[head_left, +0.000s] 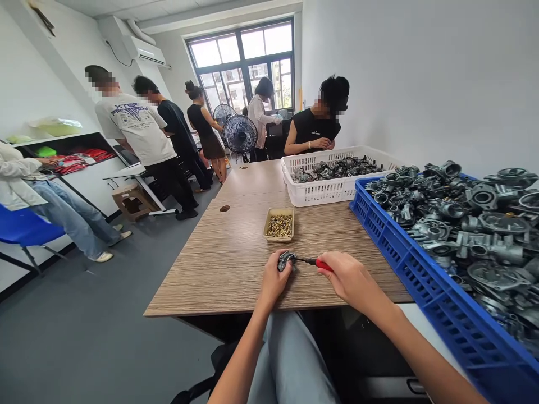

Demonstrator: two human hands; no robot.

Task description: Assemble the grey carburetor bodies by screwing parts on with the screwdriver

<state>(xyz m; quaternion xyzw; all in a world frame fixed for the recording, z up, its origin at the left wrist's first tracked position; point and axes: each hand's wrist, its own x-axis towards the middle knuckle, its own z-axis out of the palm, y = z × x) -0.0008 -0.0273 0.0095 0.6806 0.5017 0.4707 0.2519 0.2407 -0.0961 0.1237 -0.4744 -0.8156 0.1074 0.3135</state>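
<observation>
Near the front of the wood-grain table [227, 264], my left hand [275, 276] grips a small dark-grey metal casting [286, 260], which looks like a carburetor part. My right hand [346, 278] is wrapped round the red handle of a screwdriver [323, 264]. Its shaft points left and its tip meets the right side of the casting; the exact contact spot is too small to make out. Just beyond my hands stands a small yellowish tray [264, 231] of brass-coloured screw-like pieces [280, 225].
A blue crate [391, 247] heaped with metal castings [475, 224] stands close on my right. Behind it is a white basket [309, 196] of smaller dark parts [337, 168]. A person [314, 132] works across the table. Several other people and a fan [240, 134] are farther back.
</observation>
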